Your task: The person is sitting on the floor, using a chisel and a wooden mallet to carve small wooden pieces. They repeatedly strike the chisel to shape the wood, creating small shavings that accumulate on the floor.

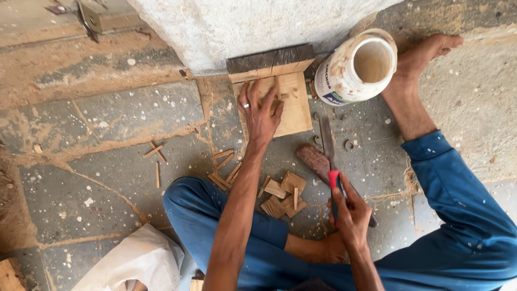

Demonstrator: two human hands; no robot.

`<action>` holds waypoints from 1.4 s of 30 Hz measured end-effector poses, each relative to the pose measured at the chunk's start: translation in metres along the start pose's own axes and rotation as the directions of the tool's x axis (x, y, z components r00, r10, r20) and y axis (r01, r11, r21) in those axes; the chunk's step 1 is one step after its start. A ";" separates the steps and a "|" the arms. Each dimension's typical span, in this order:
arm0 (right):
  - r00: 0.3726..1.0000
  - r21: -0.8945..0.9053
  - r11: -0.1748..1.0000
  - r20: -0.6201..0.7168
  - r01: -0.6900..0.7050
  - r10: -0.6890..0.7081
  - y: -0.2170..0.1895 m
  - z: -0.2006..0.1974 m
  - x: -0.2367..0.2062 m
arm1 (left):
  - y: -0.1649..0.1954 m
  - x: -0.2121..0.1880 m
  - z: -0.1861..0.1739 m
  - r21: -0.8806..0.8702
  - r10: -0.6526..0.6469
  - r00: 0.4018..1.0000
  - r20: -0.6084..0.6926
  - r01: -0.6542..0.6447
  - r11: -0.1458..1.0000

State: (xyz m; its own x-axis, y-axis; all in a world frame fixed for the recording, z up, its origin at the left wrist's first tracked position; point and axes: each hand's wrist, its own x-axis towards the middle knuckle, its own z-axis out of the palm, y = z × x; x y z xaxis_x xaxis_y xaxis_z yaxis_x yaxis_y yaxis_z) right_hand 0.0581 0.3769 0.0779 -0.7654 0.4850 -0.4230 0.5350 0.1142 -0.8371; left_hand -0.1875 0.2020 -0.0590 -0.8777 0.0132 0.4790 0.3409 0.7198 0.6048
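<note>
**A:** What does each grip have hold of?

**B:** The right hand (351,213) is closed around a slim tool with a red cap (334,179), fingers wrapped round its shaft and the capped end sticking up above the fist. The left hand (261,110) is spread flat, palm down, pressing on a pale wooden board (295,108); its fingers are splayed and wrap nothing. There's a ring on one finger.

**A:** Where does the board sit?

**B:** On the stone floor (107,161), pushed up against a dark wooden block (269,58) that rests at the foot of a rough white wall (242,21).

**A:** And around it?

**B:** Just right of the board, a white plastic jar (355,67) lies tilted with its open mouth facing up, beside the person's bare foot (423,56). Below the board, a chisel with a reddish-brown handle (318,159) lies on the floor, near the right hand. Between the two forearms is a small heap of wood offcuts (283,196), with thin wood slivers (156,153) scattered further left. The person sits cross-legged in blue trousers (458,215). A white cloth (140,258) lies by the left knee.
</note>
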 end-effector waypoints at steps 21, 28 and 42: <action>0.999 0.104 0.994 0.018 -0.029 0.027 0.025 -0.012 -0.008 | -0.008 -0.003 0.005 -0.079 -0.034 0.992 -0.125 0.024 0.997; 0.999 0.092 0.995 0.027 -0.039 0.037 0.021 -0.008 -0.008 | -0.031 0.002 -0.004 0.101 -0.082 0.991 -0.109 0.093 0.991; 0.923 -0.176 0.906 0.048 0.384 -0.382 0.008 0.040 0.019 | -0.037 0.003 0.005 0.079 -0.072 0.997 -0.024 0.074 0.994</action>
State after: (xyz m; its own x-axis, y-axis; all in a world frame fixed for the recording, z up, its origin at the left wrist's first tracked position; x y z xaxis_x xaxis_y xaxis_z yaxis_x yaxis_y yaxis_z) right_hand 0.0336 0.3523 0.0491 -0.9278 0.3627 -0.0877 0.2543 0.4424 -0.8600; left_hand -0.2045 0.1788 -0.0835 -0.8917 -0.0556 0.4493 0.2473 0.7715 0.5862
